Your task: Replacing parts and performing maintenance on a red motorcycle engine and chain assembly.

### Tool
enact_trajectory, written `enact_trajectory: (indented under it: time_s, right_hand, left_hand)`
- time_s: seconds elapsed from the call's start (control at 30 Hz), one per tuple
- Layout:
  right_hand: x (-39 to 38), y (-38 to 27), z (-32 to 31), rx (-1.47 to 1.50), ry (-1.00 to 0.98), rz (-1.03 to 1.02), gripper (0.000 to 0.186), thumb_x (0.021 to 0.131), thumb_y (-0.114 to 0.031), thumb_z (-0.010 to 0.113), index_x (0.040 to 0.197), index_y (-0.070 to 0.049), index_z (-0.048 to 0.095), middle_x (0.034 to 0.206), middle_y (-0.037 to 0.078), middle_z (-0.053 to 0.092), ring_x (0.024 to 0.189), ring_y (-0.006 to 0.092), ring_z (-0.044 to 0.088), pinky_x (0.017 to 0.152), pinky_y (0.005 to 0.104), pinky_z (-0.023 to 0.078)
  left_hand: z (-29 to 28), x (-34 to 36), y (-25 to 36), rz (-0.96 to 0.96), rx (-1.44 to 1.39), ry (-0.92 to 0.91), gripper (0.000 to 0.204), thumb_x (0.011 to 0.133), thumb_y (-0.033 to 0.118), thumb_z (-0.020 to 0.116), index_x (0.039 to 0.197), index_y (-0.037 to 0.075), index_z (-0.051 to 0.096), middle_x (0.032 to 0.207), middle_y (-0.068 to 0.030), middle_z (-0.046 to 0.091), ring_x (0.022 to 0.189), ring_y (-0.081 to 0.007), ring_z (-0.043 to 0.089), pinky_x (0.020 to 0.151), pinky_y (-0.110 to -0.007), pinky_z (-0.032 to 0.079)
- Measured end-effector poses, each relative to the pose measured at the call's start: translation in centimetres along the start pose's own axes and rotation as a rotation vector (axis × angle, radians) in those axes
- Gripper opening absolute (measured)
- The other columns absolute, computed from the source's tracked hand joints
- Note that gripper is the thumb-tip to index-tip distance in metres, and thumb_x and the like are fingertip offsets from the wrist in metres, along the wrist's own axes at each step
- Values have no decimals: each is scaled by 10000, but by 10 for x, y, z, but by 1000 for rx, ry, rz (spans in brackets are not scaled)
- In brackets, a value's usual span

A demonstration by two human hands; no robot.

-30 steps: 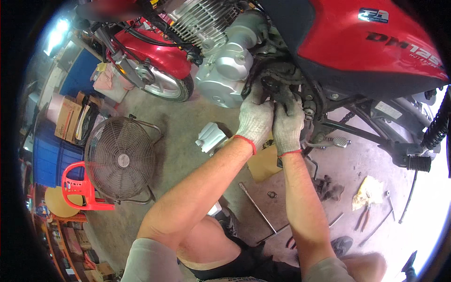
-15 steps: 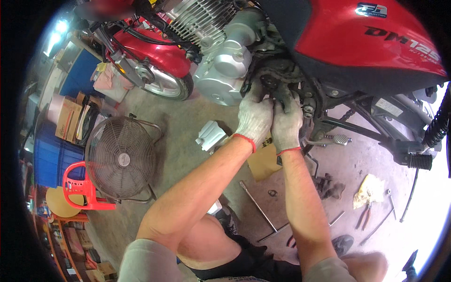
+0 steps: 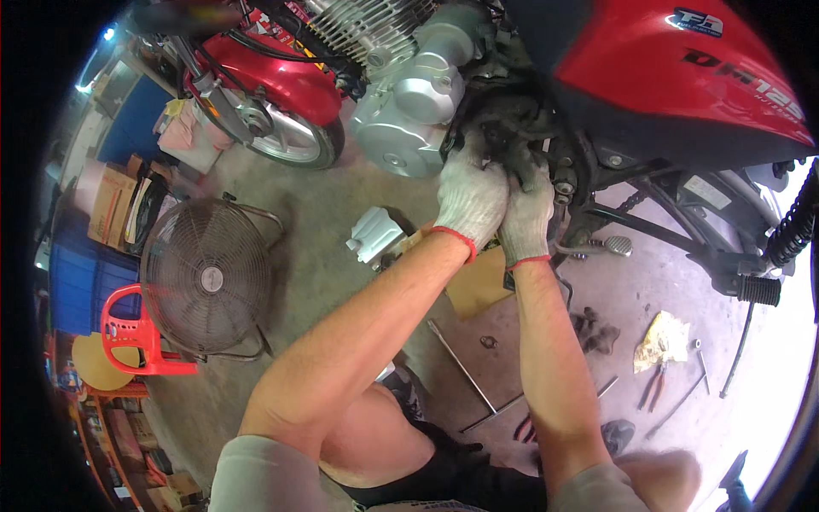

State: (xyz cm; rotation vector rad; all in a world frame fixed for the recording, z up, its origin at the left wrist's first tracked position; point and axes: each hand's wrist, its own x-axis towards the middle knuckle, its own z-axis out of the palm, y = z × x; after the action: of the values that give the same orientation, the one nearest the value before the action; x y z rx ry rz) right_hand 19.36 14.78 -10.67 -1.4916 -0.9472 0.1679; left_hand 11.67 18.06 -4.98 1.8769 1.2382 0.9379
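Both my hands wear off-white knit gloves with red cuffs and grimy fingertips. My left hand (image 3: 472, 192) and my right hand (image 3: 525, 200) are side by side, thumbs up, reaching into the dark recess behind the silver engine case (image 3: 403, 128) of a red motorcycle (image 3: 640, 77). Their fingers are closed around a black, grimy part (image 3: 499, 135) there; its exact shape is hard to make out, and most fingertips are hidden in shadow. Bolts and a black frame tube are just right of my right hand, with a foot pedal (image 3: 618, 246) lower down.
A floor fan (image 3: 179, 282), red chair (image 3: 149, 358), blue bins (image 3: 81, 290) and cardboard boxes (image 3: 111, 205) stand left. On the concrete floor lie a T-wrench (image 3: 461, 367), pliers (image 3: 655, 388), a yellowed rag (image 3: 661, 341), dark rags (image 3: 593, 328) and cardboard (image 3: 473, 286). A white plastic piece (image 3: 375, 235) lies below the engine.
The camera view has shifted slightly. My left hand has moved a little to the right and rolled inward against my right hand; both remain at the same black part.
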Motion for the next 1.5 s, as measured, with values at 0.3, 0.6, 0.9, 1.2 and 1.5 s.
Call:
enact_trajectory:
  time_s: [0.3, 0.6, 0.9, 1.2, 1.5]
  right_hand:
    - [0, 2, 4, 123, 5, 8, 396, 833, -34, 560, 1226, 1, 603, 1216, 224, 578, 1145, 373, 544, 965, 406, 430]
    - [1, 2, 1, 72, -17, 31, 329, 836, -60, 565, 1152, 0, 634, 1145, 223, 610, 1076, 395, 568, 925, 427, 451]
    - [1, 0, 3, -27, 7, -33, 363, 835, -52, 568, 1193, -14, 613, 1145, 222, 599, 1066, 402, 560, 906, 439, 453]
    - [0, -6, 7, -51, 53, -75, 398, 823, -49, 596, 1219, -11, 596, 1138, 232, 607, 1081, 408, 551, 925, 452, 442]
    - [0, -6, 7, -56, 49, -74, 429, 818, -33, 598, 1246, -32, 581, 1165, 239, 607, 1131, 408, 541, 935, 448, 450]
  left_hand:
    - [-4, 1, 6, 57, 93, -3, 409, 829, 129, 534, 1224, 28, 556, 1091, -280, 624, 1039, -450, 583, 872, -486, 472]
    - [0, -7, -4, 105, 7, 37, 511, 866, 135, 530, 1359, 13, 475, 1209, -260, 609, 1160, -407, 565, 956, -398, 453]
    - [-2, 3, -8, 100, 10, 27, 467, 850, 129, 537, 1300, 5, 522, 1131, -258, 622, 1072, -392, 591, 896, -428, 466]
    - [-5, 8, -2, -45, -75, -91, 472, 866, 115, 544, 1323, -4, 527, 1204, -202, 640, 1105, -254, 607, 939, -331, 452]
    - [-4, 10, -6, 10, -72, -94, 505, 873, 130, 523, 1358, -4, 488, 1225, -199, 621, 1116, -246, 587, 942, -328, 447]
